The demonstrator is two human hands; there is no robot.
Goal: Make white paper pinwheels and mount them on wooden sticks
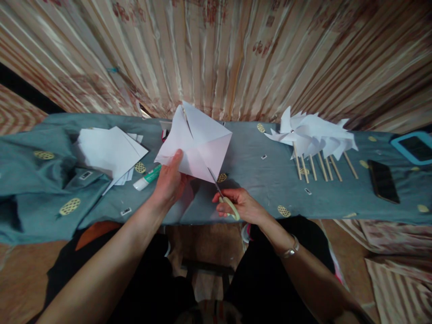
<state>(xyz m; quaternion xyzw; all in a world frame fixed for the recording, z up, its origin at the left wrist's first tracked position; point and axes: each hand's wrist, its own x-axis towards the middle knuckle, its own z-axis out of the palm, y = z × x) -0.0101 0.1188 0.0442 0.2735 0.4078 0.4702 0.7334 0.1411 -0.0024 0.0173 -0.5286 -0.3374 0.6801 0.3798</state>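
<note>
A square sheet of white paper [202, 146] is held up over the table by my left hand [173, 177], with the thumb on top and the fingers beneath. One slit runs inward from its far corner, and creases cross its middle. In my right hand [239, 204] is a pair of scissors [231, 208] with pale green handles. Their blades are at the paper's near corner, on the sheet's edge. Just left of my left hand lies a green and white glue stick [147, 178].
A stack of white paper sheets [110, 150] lies at the left. Several paper pinwheels [313, 130] on wooden sticks lie to the right, beside a dark phone [383, 181] and a blue-framed device [414, 148]. A pleated curtain [209, 58] hangs behind the cloth-covered table [249, 168].
</note>
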